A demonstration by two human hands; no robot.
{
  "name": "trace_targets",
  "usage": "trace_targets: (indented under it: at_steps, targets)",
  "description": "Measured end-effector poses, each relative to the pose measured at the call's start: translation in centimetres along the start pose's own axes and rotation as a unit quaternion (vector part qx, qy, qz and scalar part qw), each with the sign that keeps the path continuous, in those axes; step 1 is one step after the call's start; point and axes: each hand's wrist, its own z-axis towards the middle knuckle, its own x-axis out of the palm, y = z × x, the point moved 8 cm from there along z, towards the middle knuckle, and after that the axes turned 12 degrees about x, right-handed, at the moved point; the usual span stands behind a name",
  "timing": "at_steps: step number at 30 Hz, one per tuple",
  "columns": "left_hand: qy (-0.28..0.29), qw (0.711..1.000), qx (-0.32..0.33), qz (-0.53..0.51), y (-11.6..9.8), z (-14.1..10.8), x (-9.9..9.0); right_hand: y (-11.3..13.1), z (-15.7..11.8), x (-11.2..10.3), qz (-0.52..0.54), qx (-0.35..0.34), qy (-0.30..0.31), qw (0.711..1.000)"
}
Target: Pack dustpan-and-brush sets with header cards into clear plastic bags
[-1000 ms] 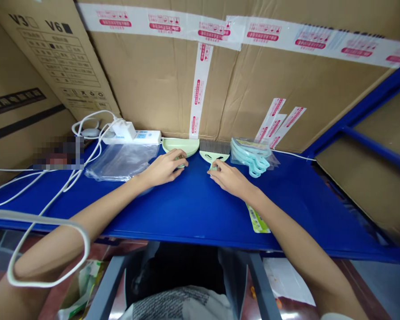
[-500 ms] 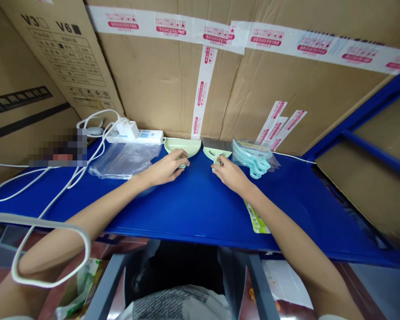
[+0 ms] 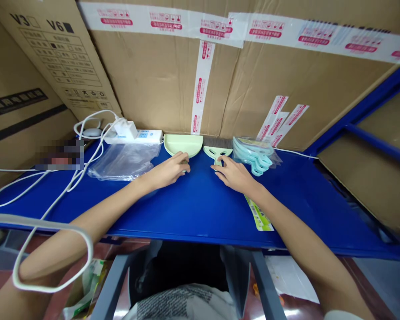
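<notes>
A pale green dustpan (image 3: pixel 183 145) lies at the back of the blue table, its scoop toward the cardboard wall. My left hand (image 3: pixel 173 170) is closed around its handle, which the fingers mostly hide. To the right of it is a matching pale green hand brush (image 3: pixel 217 151) with dark grey bristles pointing away from me. The fingers of my right hand (image 3: pixel 231 172) grip the brush's handle. Just right of the brush rests a clear bag holding several light blue dustpans or brushes (image 3: pixel 253 155), overlapping so that I cannot tell which.
Clear plastic bags (image 3: pixel 122 163) lie left of the dustpan, before a white power strip (image 3: pixel 148 136). White cables (image 3: pixel 100 146) loop across the left side. A green-yellow packet (image 3: pixel 260 218) sits under my right forearm. Cardboard (image 3: pixel 160 80) walls the back of the blue table (image 3: pixel 193 213).
The whole view has shifted slightly. The dustpan's scoop sits a little flatter and shows more of its inside. Both hands stay on the same handles.
</notes>
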Motion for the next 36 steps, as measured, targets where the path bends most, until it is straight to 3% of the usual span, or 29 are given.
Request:
trace_targets:
  at_steps: [4,11,17,22,25,28,31,34,36]
  targets:
    - [0.002,1.000,0.001,0.003,0.2,0.0,0.3,0.2,-0.1,0.1,0.007,-0.006,-0.004,1.000]
    - [-0.029,0.999,-0.036,0.013,2.8,-1.0,-0.5,-0.5,0.6,1.2,0.073,-0.038,-0.027,0.996]
    - [-0.045,0.994,-0.091,0.034,3.0,-1.1,-0.5,-0.2,1.1,1.8,0.085,-0.052,-0.033,0.994]
    - [-0.051,0.985,-0.154,0.053,4.0,-1.7,-0.3,0.1,0.9,1.2,0.050,-0.051,-0.058,0.996]
    - [-0.046,0.985,-0.159,0.038,4.2,-1.8,0.1,-0.4,0.7,-0.6,0.034,-0.054,-0.073,0.995]
    - [-0.026,0.986,-0.165,0.014,4.2,-1.7,0.7,-3.1,0.2,-4.4,0.040,0.022,-0.142,0.989]
    - [-0.019,0.986,-0.165,0.000,4.0,-1.6,1.0,-7.8,-1.1,-7.7,0.009,0.209,-0.192,0.959]
    - [-0.018,0.988,-0.153,-0.002,3.7,-1.4,0.8,-11.0,-2.4,-8.1,-0.046,0.365,-0.116,0.923]
    - [-0.024,0.991,-0.135,0.008,3.3,-1.2,0.4,-11.9,-2.9,-7.0,-0.061,0.412,-0.029,0.909]
